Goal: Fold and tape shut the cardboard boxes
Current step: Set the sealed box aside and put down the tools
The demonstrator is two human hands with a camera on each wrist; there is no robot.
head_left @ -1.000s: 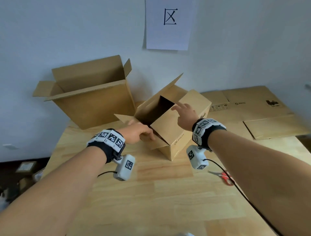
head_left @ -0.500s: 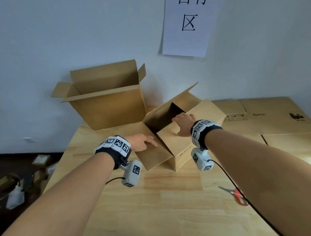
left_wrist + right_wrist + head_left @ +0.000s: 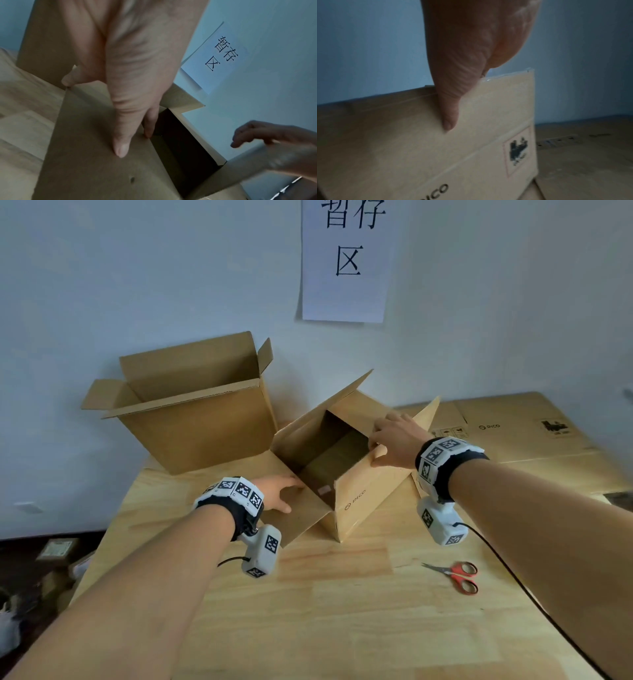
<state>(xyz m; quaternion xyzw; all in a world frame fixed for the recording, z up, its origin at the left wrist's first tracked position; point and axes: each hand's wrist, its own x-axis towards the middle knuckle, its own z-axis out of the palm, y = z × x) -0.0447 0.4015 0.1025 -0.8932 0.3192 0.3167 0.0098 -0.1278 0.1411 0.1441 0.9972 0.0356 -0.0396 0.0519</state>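
Note:
A small open cardboard box point(image 3: 356, 501) marked PICO stands in the middle of the wooden table point(image 3: 342, 628). My left hand point(image 3: 277, 496) lies on its left flap point(image 3: 96, 155), which is spread flat on the table; the thumb and fingers press on the cardboard at the fold. My right hand point(image 3: 394, 440) grips the top edge of the box's right side. There the thumb point(image 3: 452, 105) lies on the printed outer face point(image 3: 419, 155), and the fingers go over the edge and are hidden behind it. The far flap stands up.
A larger open box point(image 3: 195, 419) stands at the back left against the wall. Flattened cardboard sheets point(image 3: 513, 433) lie at the back right. Red-handled scissors point(image 3: 455, 575) lie on the table at the right, near a black cable. A paper sign point(image 3: 346, 258) hangs on the wall.
The small box has turned so its opening faces up more. My right hand moved from its upper face to grip the right edge. My left hand stayed on the left flap.

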